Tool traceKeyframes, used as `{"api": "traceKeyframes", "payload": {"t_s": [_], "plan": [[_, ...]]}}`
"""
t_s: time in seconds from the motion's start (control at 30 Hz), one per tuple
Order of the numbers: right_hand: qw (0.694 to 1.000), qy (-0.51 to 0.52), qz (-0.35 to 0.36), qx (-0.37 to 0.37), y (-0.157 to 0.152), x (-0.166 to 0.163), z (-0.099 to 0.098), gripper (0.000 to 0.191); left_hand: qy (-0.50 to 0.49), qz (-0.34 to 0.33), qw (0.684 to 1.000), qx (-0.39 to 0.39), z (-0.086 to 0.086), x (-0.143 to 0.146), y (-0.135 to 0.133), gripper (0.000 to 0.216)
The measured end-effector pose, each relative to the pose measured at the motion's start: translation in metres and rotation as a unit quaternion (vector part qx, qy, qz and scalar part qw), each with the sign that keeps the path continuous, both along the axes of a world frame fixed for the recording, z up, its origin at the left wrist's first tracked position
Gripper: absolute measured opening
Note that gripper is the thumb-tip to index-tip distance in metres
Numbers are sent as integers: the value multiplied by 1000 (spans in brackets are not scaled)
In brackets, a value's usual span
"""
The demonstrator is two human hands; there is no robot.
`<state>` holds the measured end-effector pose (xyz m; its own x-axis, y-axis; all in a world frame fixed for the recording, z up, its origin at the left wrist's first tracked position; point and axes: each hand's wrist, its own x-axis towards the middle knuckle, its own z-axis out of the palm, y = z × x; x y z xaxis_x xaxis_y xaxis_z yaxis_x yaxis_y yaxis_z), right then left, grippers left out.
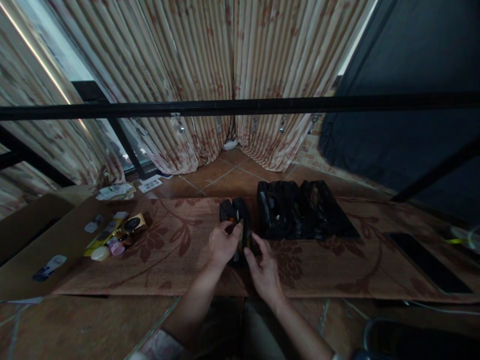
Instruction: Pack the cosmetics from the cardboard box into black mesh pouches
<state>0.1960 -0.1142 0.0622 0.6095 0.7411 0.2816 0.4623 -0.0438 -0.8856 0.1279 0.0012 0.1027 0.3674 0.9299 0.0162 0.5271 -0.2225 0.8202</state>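
A small black pouch (pixel 237 206) stands open on the patterned cloth in front of me, with some small coloured items inside it. My left hand (pixel 224 244) is at the pouch's opening, fingers curled and thumb against its inner side. Something dark may be under those fingers, but I cannot make it out. On the other side, my right hand (pixel 265 267) pinches the pouch's right wall between thumb and fingers. Just to the right lies a larger black bag (pixel 288 210) with several compartments, apart from the hands.
At the left, a cardboard box (pixel 75 245) stands beside a cluster of small jars (pixel 117 247) and a gold-and-black compact (pixel 134 223). A black phone-like slab (pixel 427 262) lies at the right. A dark metal bar (pixel 240 107) crosses before the curtains (pixel 195 60).
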Motion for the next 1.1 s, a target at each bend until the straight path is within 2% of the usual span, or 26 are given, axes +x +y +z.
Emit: {"api": "traceKeyframes", "payload": {"t_s": [0.07,0.17,0.23,0.3,0.47,0.63,0.77,0.87,0.97,1.1], "plan": [[1000,2,3,-8,0,0,-1,42,-110,6,992,-60,-7,-1,3,30],[1000,2,4,-22,0,0,-2,44,-276,57,948,-149,-20,-5,6,25],[1000,3,6,-27,0,0,-3,44,-345,92,915,-189,-27,-7,7,26],[999,6,11,-29,-2,1,-3,44,-380,107,897,-199,-32,-10,6,28],[999,20,16,-32,-6,0,-4,43,-398,104,896,-171,-40,-15,1,31],[1000,16,4,-26,-9,1,-4,42,-411,111,886,-185,-45,-19,-2,34],[1000,-3,-8,-17,-10,3,-2,40,-425,97,882,-181,-42,-21,-5,34],[999,-32,-18,-9,-11,7,3,38,-415,123,881,-191,-37,-23,-5,33],[997,-71,-33,5,-6,15,16,36,-402,159,880,-198,-35,-27,2,33],[992,-119,-9,40,19,40,53,33,-404,165,879,-190,-36,-30,24,30]]}}
